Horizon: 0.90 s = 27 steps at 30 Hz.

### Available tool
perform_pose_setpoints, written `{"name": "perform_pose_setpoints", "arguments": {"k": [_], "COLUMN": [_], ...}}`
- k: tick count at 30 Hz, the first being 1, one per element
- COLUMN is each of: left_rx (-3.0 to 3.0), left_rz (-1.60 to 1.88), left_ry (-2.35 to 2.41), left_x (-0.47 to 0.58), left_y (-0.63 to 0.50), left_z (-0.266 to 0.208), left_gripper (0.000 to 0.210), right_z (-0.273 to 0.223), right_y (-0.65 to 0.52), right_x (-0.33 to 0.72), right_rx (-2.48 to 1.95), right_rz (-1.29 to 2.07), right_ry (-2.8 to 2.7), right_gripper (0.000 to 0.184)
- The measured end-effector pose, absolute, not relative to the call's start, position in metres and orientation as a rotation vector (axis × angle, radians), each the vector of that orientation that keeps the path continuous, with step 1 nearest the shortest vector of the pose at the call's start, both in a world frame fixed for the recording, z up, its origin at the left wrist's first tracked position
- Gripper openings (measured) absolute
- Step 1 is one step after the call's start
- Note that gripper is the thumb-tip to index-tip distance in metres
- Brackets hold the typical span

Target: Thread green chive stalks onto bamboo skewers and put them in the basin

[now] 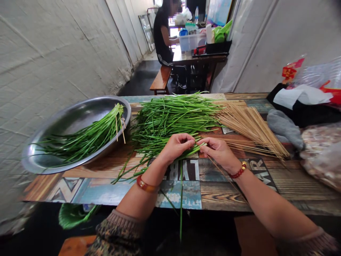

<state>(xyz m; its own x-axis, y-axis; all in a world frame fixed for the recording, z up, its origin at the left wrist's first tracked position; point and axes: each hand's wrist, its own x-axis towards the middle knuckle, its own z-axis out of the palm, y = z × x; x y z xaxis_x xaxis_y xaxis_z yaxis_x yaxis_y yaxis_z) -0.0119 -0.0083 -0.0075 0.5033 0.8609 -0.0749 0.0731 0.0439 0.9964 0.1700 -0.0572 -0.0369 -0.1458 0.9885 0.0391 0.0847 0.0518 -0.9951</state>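
My left hand [179, 146] is closed in a pinch on a few garlic chives near their pale stem ends. Close beside it, my right hand [218, 152] has thumb and fingers closed at the same stem ends. From under the right fingers a thin bamboo skewer [226, 178] slants down toward the table's front edge; how it meets the chives is hidden. Behind both hands lies a large heap of green garlic chives [173, 117]. A spread pile of bamboo skewers [252, 128] lies to its right, overlapping the heap's edge.
At left, a steel basin [77, 110] holds a bunch of chives [98, 137] with skewers through its stem ends. Plastic bags [323, 149] crowd the right of the patterned table [170, 193]. Beyond, a person [163, 35] sits on a bench by another table.
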Motion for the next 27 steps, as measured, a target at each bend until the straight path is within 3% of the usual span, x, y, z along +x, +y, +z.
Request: {"name": "perform_pose_setpoints", "arguments": {"k": [27], "left_rx": [1.434], "left_rz": [0.707], "left_ry": [0.922], "left_x": [-0.012], "left_y": [-0.0098], "left_z": [-0.0068], "left_gripper": [0.025], "right_z": [-0.0391], "right_y": [-0.0578], "right_x": [0.1645], "right_rx": [-1.131], "right_rz": [1.295], "right_ry": [-1.333], "right_gripper": [0.026]}}
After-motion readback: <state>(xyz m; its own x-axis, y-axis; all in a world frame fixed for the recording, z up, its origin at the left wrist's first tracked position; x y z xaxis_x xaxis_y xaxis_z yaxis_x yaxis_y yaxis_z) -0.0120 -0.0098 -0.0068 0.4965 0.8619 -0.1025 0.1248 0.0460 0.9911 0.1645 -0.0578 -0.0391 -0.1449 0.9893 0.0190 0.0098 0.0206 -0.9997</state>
